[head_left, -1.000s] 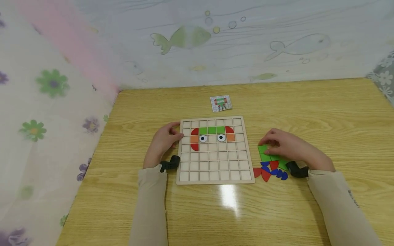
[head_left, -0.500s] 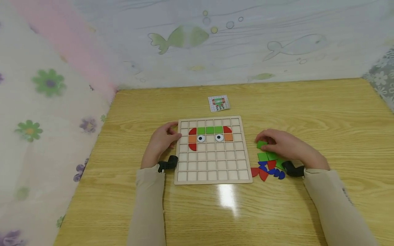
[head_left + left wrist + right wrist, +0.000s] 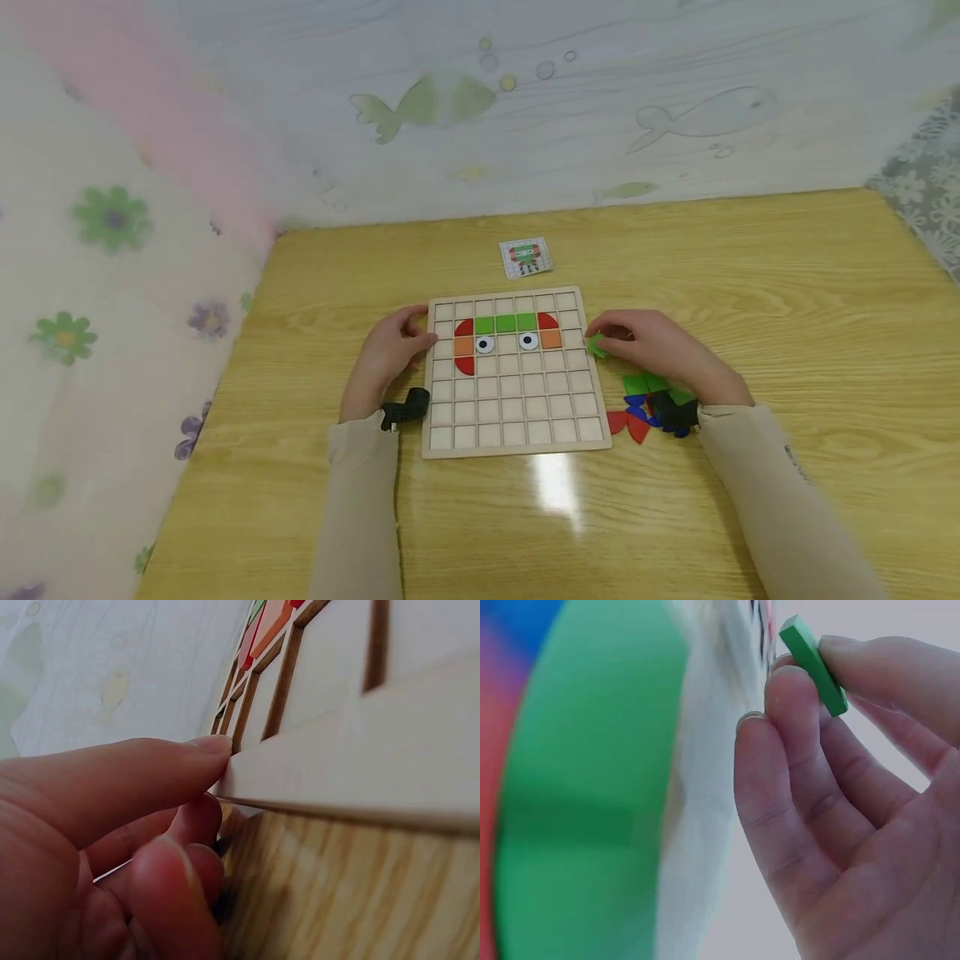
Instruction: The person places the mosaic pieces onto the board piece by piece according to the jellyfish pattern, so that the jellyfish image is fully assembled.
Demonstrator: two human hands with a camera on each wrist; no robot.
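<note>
A wooden grid board (image 3: 489,412) lies flat on the table. Several green squares (image 3: 506,322), red quarter-round pieces (image 3: 465,366), orange squares (image 3: 551,338) and two eye discs (image 3: 528,340) sit in its upper cells. My left hand (image 3: 390,348) rests against the board's left edge, thumb tip at the rim and the other fingers loosely bent beside it in the left wrist view. My right hand (image 3: 647,337) pinches a green square tile (image 3: 815,666) between thumb and fingers, tilted on edge, close to the board's right rim.
Right of the board lie loose green tiles (image 3: 637,384), red pieces (image 3: 637,428) and blue pieces (image 3: 635,409), partly hidden under the right wrist's camera (image 3: 672,410). A small pattern card (image 3: 527,257) lies beyond the board. Walls border the table's back and left.
The right hand has lifted a green tile from the pile and carried it left to the board's right edge. The left hand has stayed at the left edge.
</note>
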